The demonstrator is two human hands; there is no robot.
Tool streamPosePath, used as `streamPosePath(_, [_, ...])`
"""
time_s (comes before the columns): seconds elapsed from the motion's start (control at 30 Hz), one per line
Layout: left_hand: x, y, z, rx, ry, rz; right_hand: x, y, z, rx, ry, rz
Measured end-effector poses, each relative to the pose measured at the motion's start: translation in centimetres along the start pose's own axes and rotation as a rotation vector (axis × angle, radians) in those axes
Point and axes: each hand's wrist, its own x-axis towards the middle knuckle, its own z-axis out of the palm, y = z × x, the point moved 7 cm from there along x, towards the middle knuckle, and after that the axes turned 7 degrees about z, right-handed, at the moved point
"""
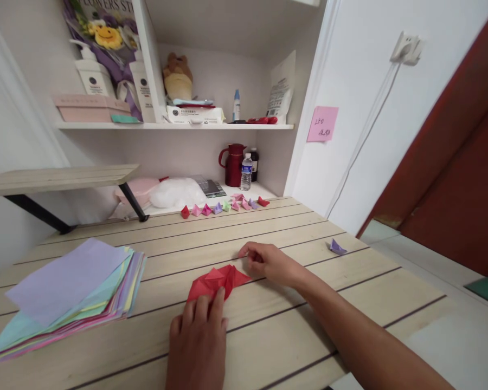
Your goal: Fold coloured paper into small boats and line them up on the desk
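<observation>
A partly folded red paper (222, 280) lies on the wooden table (268, 330) in front of me. My left hand (197, 341) rests flat on the table, its stretched fingertips pressing the paper's near edge. My right hand (268, 262) sits at the paper's right tip, fingers curled in a pinch on that corner. A stack of coloured paper sheets (71, 295), with a lilac sheet on top, lies to the left of my hands.
A row of several small folded paper boats (223, 207) lines the table's far edge. One purple folded piece (337, 248) sits alone at the right. Behind stand a red jug (232, 164), a water bottle (246, 171) and shelves. A raised wooden board (57, 177) juts in at left.
</observation>
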Motion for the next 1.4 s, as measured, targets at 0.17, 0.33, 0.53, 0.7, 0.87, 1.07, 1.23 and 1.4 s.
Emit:
streamPosePath(0.17, [0.1,0.0,0.0,-0.039,0.001,-0.018,0.2,-0.9,1.0,-0.01,0.072,-0.055])
streamPosePath(0.33, [-0.2,-0.3,0.0,-0.087,0.035,-0.039,0.4,-0.6,1.7,-0.011,0.083,-0.064])
streamPosePath(0.53, [-0.4,-1.4,-0.4,-0.105,0.046,-0.108,-0.2,-2.2,0.2,0.019,0.059,-0.147])
streamPosePath(0.7, [-0.2,-1.6,-0.6,-0.11,0.029,-0.128,-0.3,-1.8,0.3,0.03,0.089,-0.107])
streamPosePath(0.87, [-0.2,-1.5,-0.6,-0.085,0.027,-0.128,0.6,-1.4,3.4,-0.026,0.091,-0.112])
streamPosePath(1.07, [-0.3,-1.5,-0.4,-0.084,0.027,-0.11,1.0,-1.2,3.9,0.043,0.144,-0.109])
streamPosePath(1.23, [-0.3,-1.4,-0.4,-0.055,0.024,-0.117,0.8,-0.9,3.0,0.06,0.179,-0.089])
streamPosePath(1.4, [-0.4,-1.4,-0.5,-0.055,0.055,-0.108,0.8,-0.7,3.5,0.066,0.149,-0.081])
